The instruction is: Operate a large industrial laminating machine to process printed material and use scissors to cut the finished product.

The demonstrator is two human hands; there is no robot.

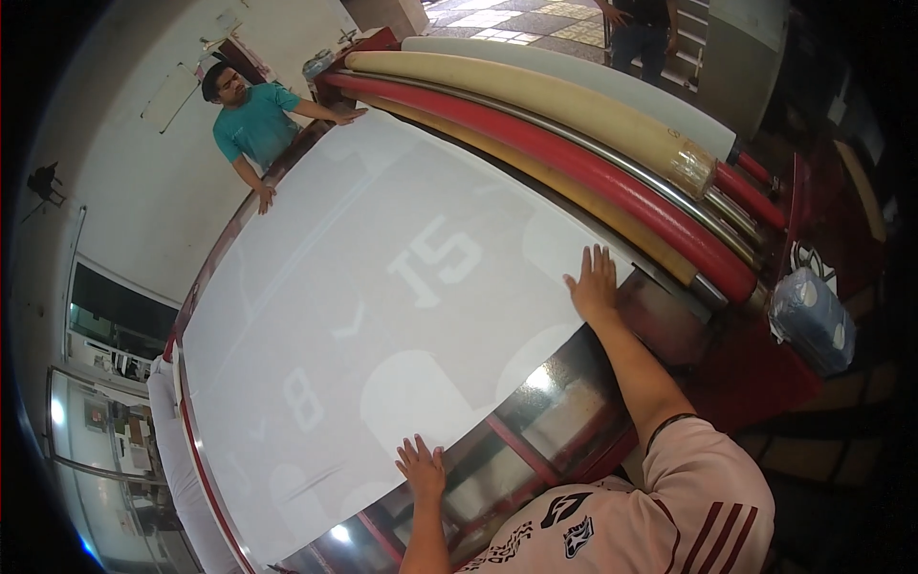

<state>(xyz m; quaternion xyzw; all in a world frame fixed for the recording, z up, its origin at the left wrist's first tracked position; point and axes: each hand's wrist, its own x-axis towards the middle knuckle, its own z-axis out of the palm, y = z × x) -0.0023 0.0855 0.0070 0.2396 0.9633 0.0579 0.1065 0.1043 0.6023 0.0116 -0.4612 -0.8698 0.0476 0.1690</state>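
A large white sheet lies spread over a red-framed machine bed, with pale printed shapes showing faintly through it. My left hand rests on its near edge, fingers apart and palm down. Farther right, my right hand lies flat near the sheet's right corner, fingers spread, close to the rollers. Neither hand grips anything. Small creases run through the sheet at its lower left.
A co-worker at the far left end has both hands on the sheet's far edge. Along the right side lie a red roller, a cream roll and metal bars. A blue-grey wrapped bundle sits at the right. Another person stands beyond.
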